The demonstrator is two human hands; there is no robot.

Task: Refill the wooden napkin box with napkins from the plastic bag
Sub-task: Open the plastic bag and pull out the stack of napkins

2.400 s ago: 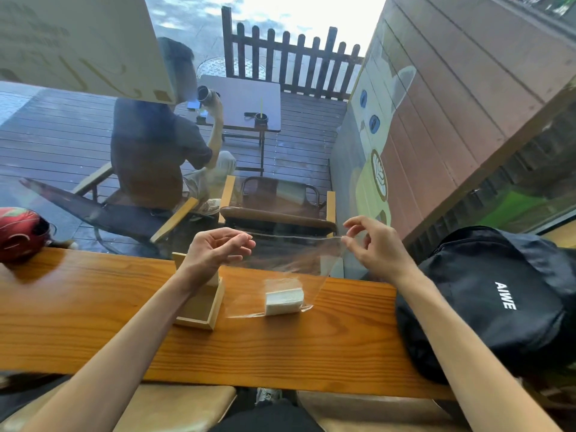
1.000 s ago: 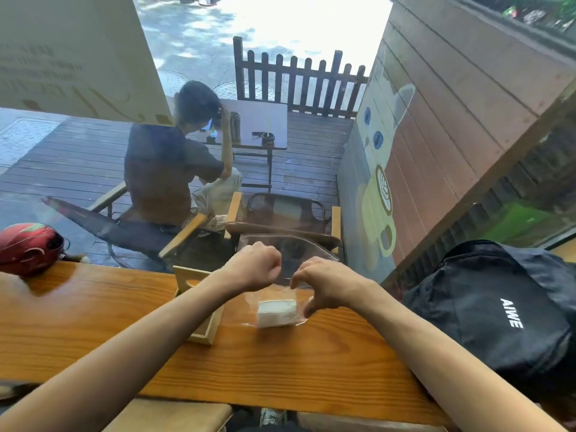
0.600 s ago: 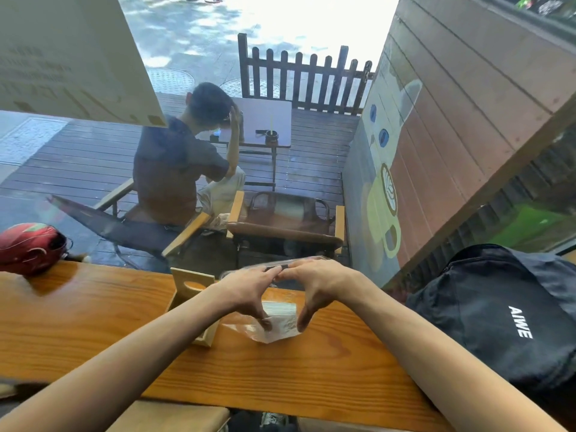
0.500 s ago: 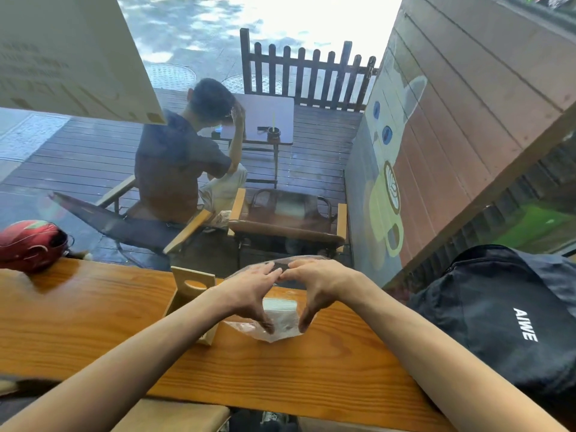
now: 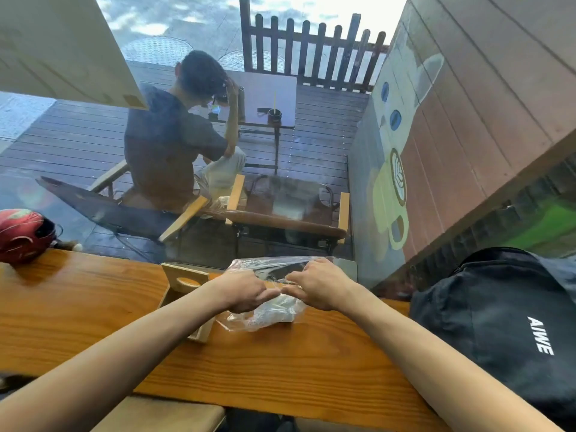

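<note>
Café: wooden window counter (image 5: 93, 307), outdoor deck with patio table (image 5: 265, 95), latte-cup mural (image 5: 396, 194), seated customer (image 5: 168, 145).

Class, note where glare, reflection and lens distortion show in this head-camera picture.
Head view: glare streaks the crumpled plastic bag held by both hands; the window carries faint reflections over the deck; the sky is blown out; wide-angle distortion bows the wooden counter and the forearms.

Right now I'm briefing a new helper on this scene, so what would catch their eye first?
Two bare hands, left hand and right hand, meet at centre, both pinching a clear plastic bag of white napkins on the wooden counter. The wooden napkin box sits just left of the bag. A black backpack fills the right side, a red helmet the far left.
</note>
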